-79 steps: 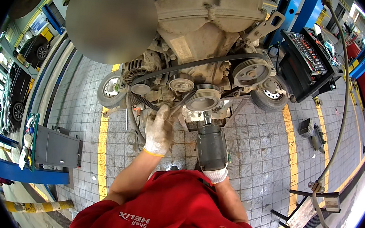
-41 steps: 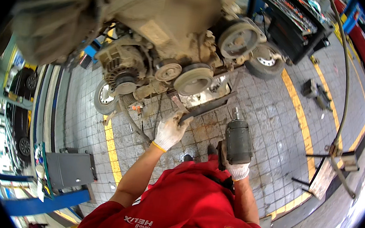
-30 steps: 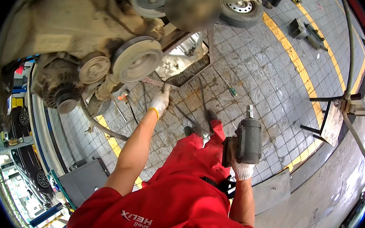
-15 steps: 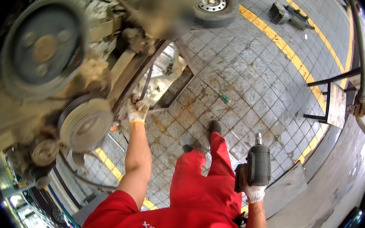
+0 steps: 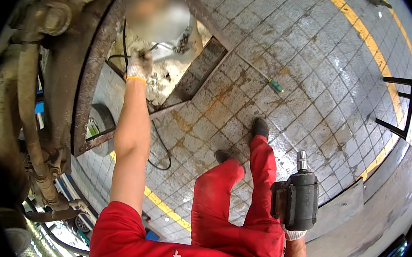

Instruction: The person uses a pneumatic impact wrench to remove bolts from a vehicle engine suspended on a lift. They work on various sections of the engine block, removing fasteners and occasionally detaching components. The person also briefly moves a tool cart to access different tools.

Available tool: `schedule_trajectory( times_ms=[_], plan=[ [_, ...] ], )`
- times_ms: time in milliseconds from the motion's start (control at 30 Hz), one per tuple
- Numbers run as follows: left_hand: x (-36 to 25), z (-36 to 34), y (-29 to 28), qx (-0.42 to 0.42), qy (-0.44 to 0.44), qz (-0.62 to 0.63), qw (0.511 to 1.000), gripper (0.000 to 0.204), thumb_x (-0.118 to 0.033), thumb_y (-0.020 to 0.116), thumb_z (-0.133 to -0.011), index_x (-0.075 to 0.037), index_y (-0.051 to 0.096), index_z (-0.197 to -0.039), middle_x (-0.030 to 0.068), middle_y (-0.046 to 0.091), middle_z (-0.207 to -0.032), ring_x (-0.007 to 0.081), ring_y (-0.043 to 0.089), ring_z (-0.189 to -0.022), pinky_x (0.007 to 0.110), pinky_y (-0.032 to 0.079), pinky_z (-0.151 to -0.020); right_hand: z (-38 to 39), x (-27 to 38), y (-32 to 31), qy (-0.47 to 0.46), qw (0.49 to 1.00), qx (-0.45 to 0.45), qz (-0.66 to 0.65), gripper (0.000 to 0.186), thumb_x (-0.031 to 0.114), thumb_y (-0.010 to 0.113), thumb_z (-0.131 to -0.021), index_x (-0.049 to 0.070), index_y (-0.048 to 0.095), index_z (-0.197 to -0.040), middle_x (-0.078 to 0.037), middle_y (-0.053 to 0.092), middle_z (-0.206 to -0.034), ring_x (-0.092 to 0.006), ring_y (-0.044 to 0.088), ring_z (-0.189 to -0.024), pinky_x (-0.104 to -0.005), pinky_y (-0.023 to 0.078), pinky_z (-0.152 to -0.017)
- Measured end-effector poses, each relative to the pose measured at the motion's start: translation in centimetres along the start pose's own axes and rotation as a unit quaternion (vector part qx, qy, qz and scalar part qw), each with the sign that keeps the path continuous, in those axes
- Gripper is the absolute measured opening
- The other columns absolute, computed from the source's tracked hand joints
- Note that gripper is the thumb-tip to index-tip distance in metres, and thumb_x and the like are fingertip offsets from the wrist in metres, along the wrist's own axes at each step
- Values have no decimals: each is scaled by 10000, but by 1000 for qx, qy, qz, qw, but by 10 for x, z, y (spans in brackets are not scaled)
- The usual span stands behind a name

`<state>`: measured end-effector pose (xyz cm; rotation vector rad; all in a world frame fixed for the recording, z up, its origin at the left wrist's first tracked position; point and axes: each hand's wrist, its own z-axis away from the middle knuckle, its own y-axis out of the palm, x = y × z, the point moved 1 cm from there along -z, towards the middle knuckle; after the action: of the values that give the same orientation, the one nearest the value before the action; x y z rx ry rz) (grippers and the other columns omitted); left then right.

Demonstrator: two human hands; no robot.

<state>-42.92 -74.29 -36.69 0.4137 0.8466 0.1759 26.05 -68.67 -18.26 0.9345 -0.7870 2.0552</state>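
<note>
My right hand, in a white knit glove, grips a dark cordless impact wrench. Its bare square drive points away from me. My left hand, gloved with an orange cuff, reaches inside a rusty metal frame. The fingers look curled, but what they hold is hidden; a thin metal end shows beside them. Loose hardware lies on the dirty light-coloured surface just beyond the wrist. A black cable runs next to the hand.
A green-handled screwdriver lies on the tiled floor, right of the frame. Greasy vehicle parts fill the left side. A wheel shows beneath the frame. At right stands a black-legged stool. A round blurred patch covers the frame's far part.
My left hand has moved from the frame's near edge further into it. The view has shifted, so the pulleys are gone from sight. The impact wrench stays in my right hand.
</note>
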Motion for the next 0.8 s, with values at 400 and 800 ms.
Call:
schedule_trajectory(
  times_ms=[400, 800],
  plan=[
    [36, 76, 66, 12, -126, -366, 922, 619, -458, 420, -1072, -31, 376, -1518, 204, 503, -1487, 287, 492, -1378, 398, 464, -1122, -6, -4, -5, -157, 943, 42, 289, 330, 149, 679, -946, 74, 640, -1266, -119, 682, -1146, -278, 659, -1062, -433, 540, -926],
    [72, 338, 92, 156, 7, -258, 953, 558, -567, 533, -1005, -30, 633, -1118, 148, 709, -893, 209, 696, -760, 334, 602, -642, 8, 109, 37, -234, 951, 169, 114, 624, 227, 758, -825, -2, 544, -1364, -164, 699, -1121, -316, 704, -960, -410, 582, -828]
  ],
)
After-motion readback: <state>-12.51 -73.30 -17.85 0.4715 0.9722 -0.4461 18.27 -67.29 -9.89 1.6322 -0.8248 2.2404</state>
